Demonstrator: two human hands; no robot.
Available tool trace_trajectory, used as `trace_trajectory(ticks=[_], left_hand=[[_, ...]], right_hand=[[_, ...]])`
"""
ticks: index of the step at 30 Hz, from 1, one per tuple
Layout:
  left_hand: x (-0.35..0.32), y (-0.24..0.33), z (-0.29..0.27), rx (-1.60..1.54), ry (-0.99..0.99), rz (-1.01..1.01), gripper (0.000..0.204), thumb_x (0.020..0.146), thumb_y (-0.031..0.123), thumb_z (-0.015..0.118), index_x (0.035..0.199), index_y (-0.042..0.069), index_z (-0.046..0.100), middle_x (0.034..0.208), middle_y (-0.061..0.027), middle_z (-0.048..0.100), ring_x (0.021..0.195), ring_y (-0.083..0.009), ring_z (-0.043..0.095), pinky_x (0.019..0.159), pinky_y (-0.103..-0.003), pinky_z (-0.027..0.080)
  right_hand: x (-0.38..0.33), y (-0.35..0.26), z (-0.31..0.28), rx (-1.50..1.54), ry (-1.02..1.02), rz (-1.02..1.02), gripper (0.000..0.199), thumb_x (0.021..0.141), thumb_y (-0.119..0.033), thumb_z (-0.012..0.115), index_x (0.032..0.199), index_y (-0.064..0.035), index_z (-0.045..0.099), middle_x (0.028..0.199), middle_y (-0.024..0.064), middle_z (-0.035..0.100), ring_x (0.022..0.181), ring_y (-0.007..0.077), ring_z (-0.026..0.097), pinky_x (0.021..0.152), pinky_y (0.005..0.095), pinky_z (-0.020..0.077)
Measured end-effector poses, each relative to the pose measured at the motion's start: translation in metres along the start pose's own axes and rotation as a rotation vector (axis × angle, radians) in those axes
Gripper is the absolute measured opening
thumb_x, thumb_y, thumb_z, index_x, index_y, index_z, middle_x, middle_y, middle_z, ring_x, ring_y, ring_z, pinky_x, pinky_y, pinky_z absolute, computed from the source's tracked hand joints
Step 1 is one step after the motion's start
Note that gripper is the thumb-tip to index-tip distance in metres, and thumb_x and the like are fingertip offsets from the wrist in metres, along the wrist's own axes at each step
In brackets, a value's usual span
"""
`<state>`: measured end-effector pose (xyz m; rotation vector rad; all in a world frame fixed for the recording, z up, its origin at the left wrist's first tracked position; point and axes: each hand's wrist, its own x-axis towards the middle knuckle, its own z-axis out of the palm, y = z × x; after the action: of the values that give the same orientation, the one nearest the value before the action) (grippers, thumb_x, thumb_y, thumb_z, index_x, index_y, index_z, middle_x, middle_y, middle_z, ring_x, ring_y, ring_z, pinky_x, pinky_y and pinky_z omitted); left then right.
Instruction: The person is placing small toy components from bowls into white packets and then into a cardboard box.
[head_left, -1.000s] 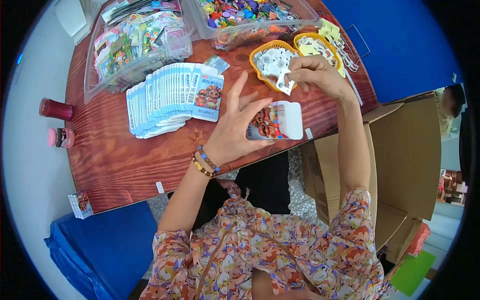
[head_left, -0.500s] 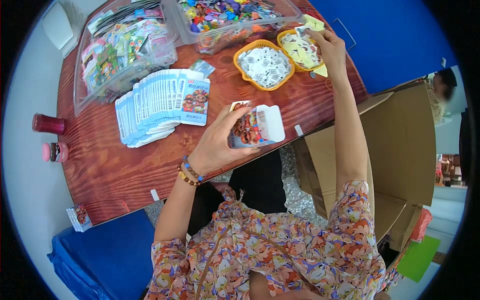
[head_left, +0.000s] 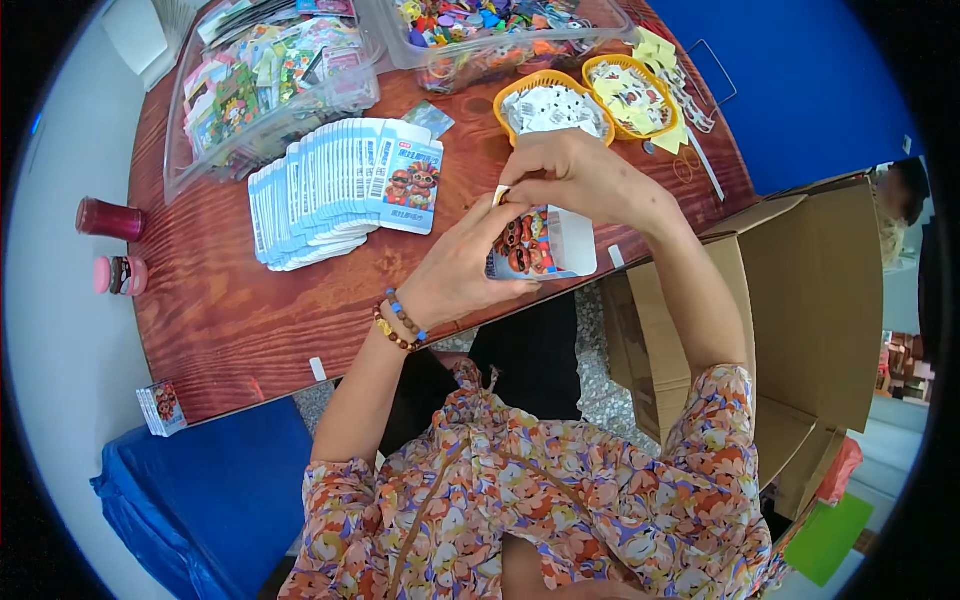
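My left hand [head_left: 455, 262] grips a small printed carton [head_left: 525, 245] near the front edge of the table, its white end flap standing open toward the right. Over the carton's upper left, my right hand [head_left: 595, 180] is closed in a pinch. A small white piece of paper or card [head_left: 501, 194] shows between the fingertips of both hands; most of it is hidden. Left of my hands lies a fanned stack of flat light-blue cartons [head_left: 315, 200], the front one [head_left: 412, 190] face up. Beyond my right hand stands a yellow basket [head_left: 503, 107] of small white printed packets.
A second yellow basket [head_left: 593, 66] holds yellowish paper pieces. Clear bins of packets [head_left: 186, 175] and colourful trinkets [head_left: 400, 45] stand at the back. Jars [head_left: 108, 217] sit at the left edge. An open cardboard box [head_left: 800, 300] is on the right.
My right hand has come from the farther yellow basket back toward me, meeting my left hand at the carton. The carton stays in my left hand.
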<state>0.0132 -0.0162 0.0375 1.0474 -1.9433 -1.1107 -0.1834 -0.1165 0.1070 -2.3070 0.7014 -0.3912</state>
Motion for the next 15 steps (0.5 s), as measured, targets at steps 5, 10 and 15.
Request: trace_trajectory(ticks=[5, 10, 15], left_hand=[[-0.009, -0.012, 0.008, 0.111, 0.276, 0.153, 0.080, 0.074, 0.024, 0.085, 0.138, -0.001, 0.044, 0.133, -0.0198, 0.051, 0.123, -0.0350, 0.053, 0.105, -0.042, 0.044], [-0.011, -0.016, 0.023, 0.117, 0.533, 0.045, 0.078, 0.074, 0.022, 0.085, 0.137, -0.001, 0.045, 0.124, -0.0201, 0.055, 0.115, -0.0361, 0.056, 0.098, -0.043, 0.047], [-0.009, -0.024, 0.034, 0.258, 0.601, 0.059, 0.081, 0.073, 0.020, 0.086, 0.138, -0.003, 0.043, 0.124, -0.0221, 0.054, 0.113, -0.0386, 0.055, 0.097, -0.044, 0.047]], right_hand=[[0.000, -0.008, -0.001, 0.240, 0.292, 0.222, 0.009, 0.091, -0.008, 0.069, 0.094, 0.0009, 0.071, 0.078, 0.0007, 0.065, 0.068, 0.0036, 0.057, 0.057, 0.0212, 0.0446], [-0.012, -0.035, 0.013, 0.075, 0.322, 0.398, 0.011, 0.090, -0.012, 0.071, 0.093, -0.0010, 0.071, 0.070, 0.0000, 0.066, 0.061, 0.0065, 0.058, 0.056, 0.0233, 0.0451], [-0.017, -0.045, 0.024, -0.364, 0.266, 0.235, 0.018, 0.089, -0.017, 0.071, 0.098, -0.0015, 0.073, 0.078, 0.0117, 0.071, 0.065, 0.0173, 0.068, 0.062, 0.0306, 0.0515]])
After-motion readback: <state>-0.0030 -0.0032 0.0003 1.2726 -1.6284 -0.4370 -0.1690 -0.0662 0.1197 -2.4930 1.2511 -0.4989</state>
